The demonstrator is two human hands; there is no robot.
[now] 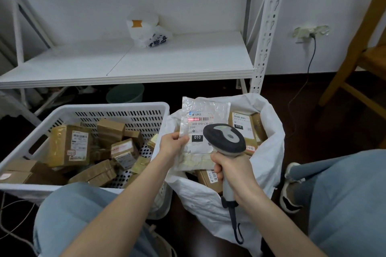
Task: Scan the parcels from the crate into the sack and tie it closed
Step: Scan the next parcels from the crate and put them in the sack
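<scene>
The flat parcel (205, 108) is held up over the mouth of the sack (269, 152), right of the crate (117, 107). It is pinched at its left edge by the left hand (172, 144), thumb on the face and fingers curled behind. The scanner (224, 139) is grasped by its handle in the right hand (231, 170), all fingers wrapped round it, and is aimed at the label (197, 129) from the near side. A red line is thrown across the barcode (200, 119) (brighter at its left end than its right).

For a clean read, the line is best laid across the full width of the bars. The face should be held flat and tipped slightly so that glare off the film is avoided. Once a read is made, the parcel can be let fall straight into the sack.

The parcel is seen as a thin bubble-film mailer, crinkled and glossy, with a white label bearing a black "010" block; pale contents show through at its near end. It is judged light and limp, so some sag from a one-edge hold is likely. Brown boxes (242, 129) lie in the sack, and the remaining parcels (71, 146) lie in the crate.
</scene>
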